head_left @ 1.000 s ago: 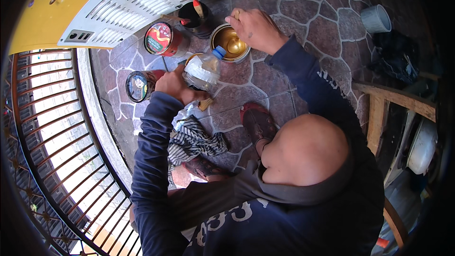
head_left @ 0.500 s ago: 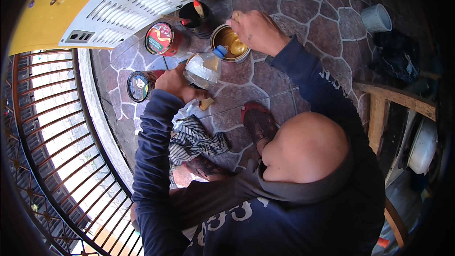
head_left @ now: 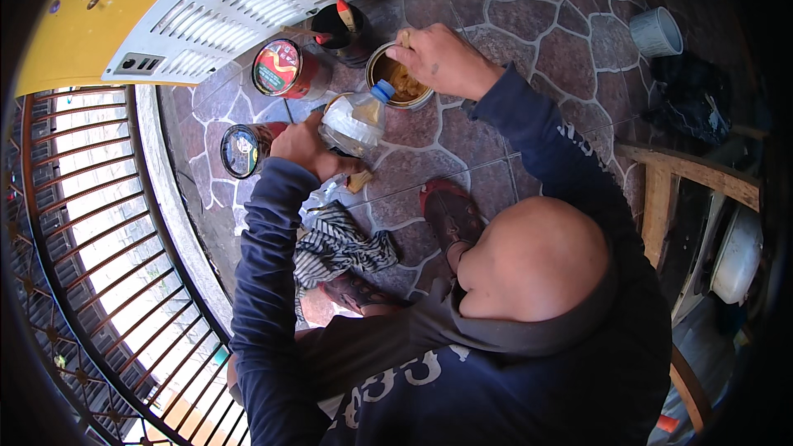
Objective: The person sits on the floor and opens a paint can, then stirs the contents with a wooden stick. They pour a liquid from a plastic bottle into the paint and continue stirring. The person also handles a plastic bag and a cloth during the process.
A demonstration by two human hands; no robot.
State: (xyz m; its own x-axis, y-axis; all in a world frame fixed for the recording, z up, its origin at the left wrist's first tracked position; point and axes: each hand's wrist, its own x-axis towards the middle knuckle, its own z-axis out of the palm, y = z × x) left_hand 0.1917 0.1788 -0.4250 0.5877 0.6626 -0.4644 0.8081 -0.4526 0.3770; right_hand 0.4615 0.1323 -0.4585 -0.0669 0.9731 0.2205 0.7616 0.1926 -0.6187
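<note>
My right hand (head_left: 450, 60) is closed over the rim of an open can (head_left: 371, 74) of gold-brown paint. A pale stick-like end (head_left: 404, 38) shows at its fingers; the rest of that thing is hidden. My left hand (head_left: 307, 149) is closed around the lower end of a clear plastic bottle (head_left: 353, 124) with a blue cap and a whitish wrapping. The bottle leans, its cap end over the can's near rim. Just below my left fingers is a small tan piece (head_left: 358, 181), whose kind I cannot make out.
Beyond my left hand stand a red-labelled can (head_left: 279, 67), a smaller lidded can (head_left: 242, 151) and a dark container (head_left: 351, 47) with a red-tipped brush. A striped cloth (head_left: 343, 241) lies by my feet. A white vented panel (head_left: 248, 0), metal railing (head_left: 107, 264) and grey bucket (head_left: 657, 31) surround the spot.
My right hand has shifted slightly left and down over the paint can. The paint surface, smooth and shiny before, now looks rippled. My left hand and the bottle have barely moved.
</note>
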